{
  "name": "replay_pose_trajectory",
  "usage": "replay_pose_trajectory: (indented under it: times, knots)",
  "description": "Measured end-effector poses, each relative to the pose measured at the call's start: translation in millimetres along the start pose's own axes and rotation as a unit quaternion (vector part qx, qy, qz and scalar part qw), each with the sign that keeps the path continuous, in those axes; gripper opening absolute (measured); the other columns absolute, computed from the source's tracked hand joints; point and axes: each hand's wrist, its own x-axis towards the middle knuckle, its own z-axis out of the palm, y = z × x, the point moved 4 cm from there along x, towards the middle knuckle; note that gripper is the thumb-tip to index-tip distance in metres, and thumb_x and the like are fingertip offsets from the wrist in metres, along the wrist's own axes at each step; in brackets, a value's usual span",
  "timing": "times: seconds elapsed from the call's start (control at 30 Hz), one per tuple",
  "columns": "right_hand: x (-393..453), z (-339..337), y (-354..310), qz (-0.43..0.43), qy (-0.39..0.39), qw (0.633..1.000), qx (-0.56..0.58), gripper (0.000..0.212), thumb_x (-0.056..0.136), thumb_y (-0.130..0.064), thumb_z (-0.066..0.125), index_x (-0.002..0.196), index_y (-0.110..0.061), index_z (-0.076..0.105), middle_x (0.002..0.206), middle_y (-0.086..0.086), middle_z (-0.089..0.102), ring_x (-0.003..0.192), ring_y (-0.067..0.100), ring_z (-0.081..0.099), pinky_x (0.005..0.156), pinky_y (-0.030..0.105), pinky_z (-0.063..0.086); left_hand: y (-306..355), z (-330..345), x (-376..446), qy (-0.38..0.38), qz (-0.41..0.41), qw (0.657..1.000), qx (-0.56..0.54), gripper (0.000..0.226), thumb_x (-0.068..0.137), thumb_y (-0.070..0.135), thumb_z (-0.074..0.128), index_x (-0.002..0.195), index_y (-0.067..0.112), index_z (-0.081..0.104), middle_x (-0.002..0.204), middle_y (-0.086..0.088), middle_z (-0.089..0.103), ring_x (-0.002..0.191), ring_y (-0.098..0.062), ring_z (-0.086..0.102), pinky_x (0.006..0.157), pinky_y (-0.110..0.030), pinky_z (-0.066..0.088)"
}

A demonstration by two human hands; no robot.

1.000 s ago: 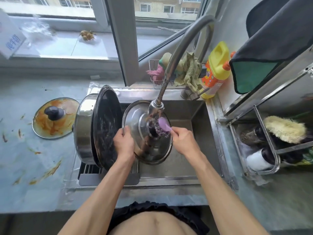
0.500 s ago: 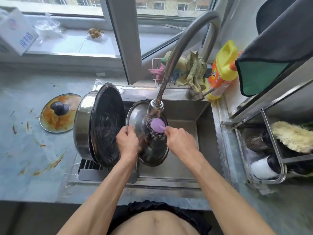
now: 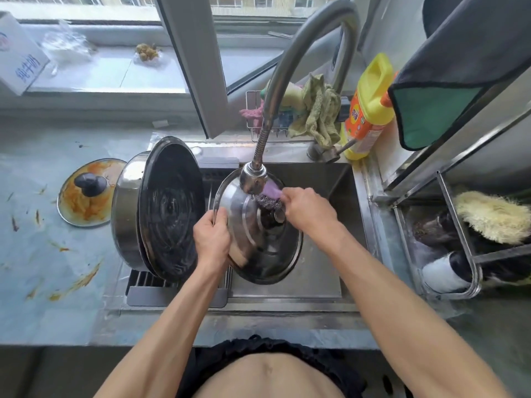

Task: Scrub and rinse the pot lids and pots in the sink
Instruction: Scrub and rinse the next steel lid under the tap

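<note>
A steel pot lid (image 3: 267, 251) stands tilted over the sink (image 3: 339, 196), under the faucet head (image 3: 253, 178). My left hand (image 3: 212, 239) grips the lid's left rim. My right hand (image 3: 309, 209) holds a purple-handled steel-wool scrubber (image 3: 271, 196) against the lid near its knob. A steel pot (image 3: 126, 208) stands on its side on the drain rack at the left, a black pan or lid (image 3: 172, 208) leaning against its mouth. A glass lid (image 3: 86, 193) smeared with orange sauce lies on the counter further left.
A yellow detergent bottle (image 3: 367, 110) and a wire caddy (image 3: 254, 116) with cloths and sponges sit behind the sink. A steel rack (image 3: 465, 254) with brushes stands at the right. A dark towel (image 3: 465, 67) hangs above it. Sauce stains mark the left counter (image 3: 43, 254).
The lid has turned a little in my left hand, and my right hand has shifted the scrubber up near the knob, under the faucet head. The camera has tilted a little.
</note>
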Motion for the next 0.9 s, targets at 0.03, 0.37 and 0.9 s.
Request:
replay_pose_trajectory:
  times: [0.03, 0.37, 0.9]
  knots:
    - [4.4, -1.4, 10.6, 0.017, -0.001, 1.000, 0.018, 0.022, 0.101, -0.029, 0.040, 0.102, -0.021, 0.061, 0.099, 0.015, 0.067, 0.093, 0.039, 0.064, 0.072, 0.040, 0.046, -1.2, -1.0, -1.8, 0.004, -0.015, 1.000, -0.026, 0.037, 0.096, 0.031, 0.061, 0.062, 0.019, 0.054, 0.060, 0.001, 0.047, 0.060, -0.017, 0.042, 0.059, -0.035, 0.036]
    - [-42.6, 45.1, 46.9, 0.041, -0.029, 0.996, 0.067, 0.026, 0.102, -0.031, 0.041, 0.105, -0.021, 0.065, 0.101, 0.017, 0.069, 0.096, 0.039, 0.064, 0.069, 0.040, 0.044, -0.9, 10.1, 0.4, 0.114, -0.142, 0.969, -0.166, 0.032, 0.099, 0.017, 0.058, 0.067, 0.019, 0.054, 0.061, 0.005, 0.051, 0.057, -0.013, 0.047, 0.058, -0.029, 0.043]
    - [-3.7, 5.8, 39.7, 0.029, 0.024, 0.998, 0.050, 0.026, 0.102, -0.031, 0.040, 0.108, -0.017, 0.061, 0.107, 0.019, 0.066, 0.100, 0.042, 0.061, 0.073, 0.041, 0.041, -5.8, 40.7, -26.1, -0.011, 0.008, 0.998, -0.053, 0.040, 0.104, 0.014, 0.056, 0.067, 0.019, 0.041, 0.062, 0.004, 0.036, 0.051, -0.002, 0.032, 0.049, -0.022, 0.030]
